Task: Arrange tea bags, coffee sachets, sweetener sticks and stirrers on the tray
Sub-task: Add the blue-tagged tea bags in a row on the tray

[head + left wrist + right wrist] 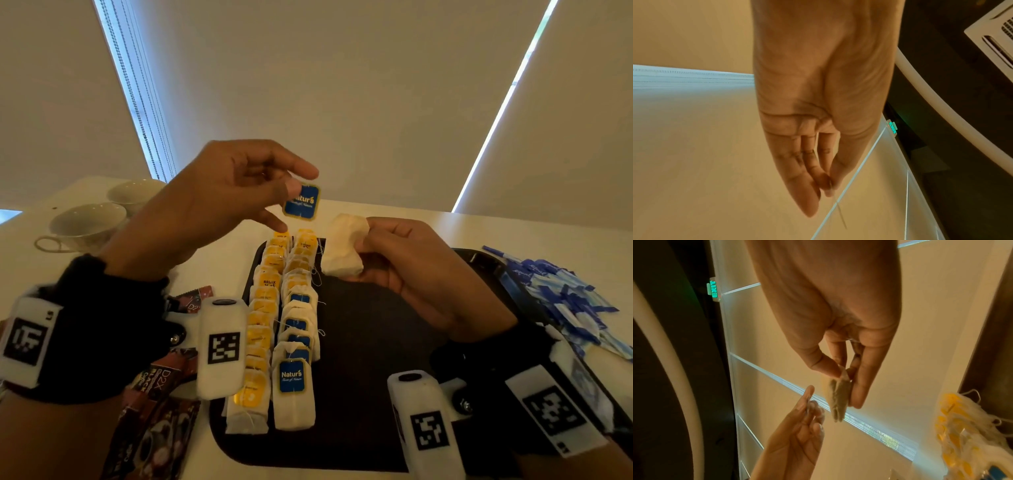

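Above the tray's (359, 342) far end, the left hand (219, 202) pinches a blue tag (301, 201) while the right hand (407, 270) pinches its light, soft tea bag (342, 250), best held by the edges.

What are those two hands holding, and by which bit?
The left hand pinches the blue paper tag by its top edge. The right hand grips the white tea bag by its right side, above the tray.

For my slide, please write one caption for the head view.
Left hand pinches blue tag, right hand holds tea bag above tray.
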The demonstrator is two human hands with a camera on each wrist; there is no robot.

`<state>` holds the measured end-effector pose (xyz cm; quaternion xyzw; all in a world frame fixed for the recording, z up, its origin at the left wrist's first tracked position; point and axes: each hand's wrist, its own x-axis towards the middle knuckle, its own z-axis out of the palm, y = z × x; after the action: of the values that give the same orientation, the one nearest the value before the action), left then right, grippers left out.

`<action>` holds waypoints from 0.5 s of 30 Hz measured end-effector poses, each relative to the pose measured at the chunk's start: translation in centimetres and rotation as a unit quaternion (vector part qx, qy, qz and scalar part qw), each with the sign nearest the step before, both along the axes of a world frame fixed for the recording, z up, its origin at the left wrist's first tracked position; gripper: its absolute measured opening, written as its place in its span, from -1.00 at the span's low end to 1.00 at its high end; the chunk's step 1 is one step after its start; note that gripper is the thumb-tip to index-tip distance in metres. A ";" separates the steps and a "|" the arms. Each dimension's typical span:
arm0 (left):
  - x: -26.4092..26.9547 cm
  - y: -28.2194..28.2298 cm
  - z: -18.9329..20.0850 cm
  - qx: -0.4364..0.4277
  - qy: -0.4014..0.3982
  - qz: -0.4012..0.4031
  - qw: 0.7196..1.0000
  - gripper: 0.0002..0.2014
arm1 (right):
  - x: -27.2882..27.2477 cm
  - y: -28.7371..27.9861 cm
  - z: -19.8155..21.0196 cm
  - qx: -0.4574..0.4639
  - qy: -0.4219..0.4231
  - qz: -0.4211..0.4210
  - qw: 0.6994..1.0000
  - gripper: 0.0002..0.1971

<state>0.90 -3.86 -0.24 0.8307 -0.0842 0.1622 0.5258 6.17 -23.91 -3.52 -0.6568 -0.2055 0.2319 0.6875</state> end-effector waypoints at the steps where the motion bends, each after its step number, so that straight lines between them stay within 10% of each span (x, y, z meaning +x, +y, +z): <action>1: -0.1 -0.1 0.1 -0.006 -0.001 0.002 1.000 -0.77 | 0.0 0.0 0.0 -0.007 -0.011 -0.005 1.000 -0.78; 7: 0.2 -0.4 -0.1 0.028 0.019 0.011 0.999 -0.79 | -0.3 0.0 0.0 0.004 -0.018 0.008 1.000 -0.85; 15: -2.3 0.6 1.4 0.043 0.122 -0.209 0.969 -0.78 | 0.9 -0.4 0.0 0.116 0.014 -0.121 0.986 -0.87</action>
<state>-1.37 -3.27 1.17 0.8301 -0.1983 -0.0572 0.5180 7.07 -24.31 -3.54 -0.5895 -0.1404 0.1304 0.7847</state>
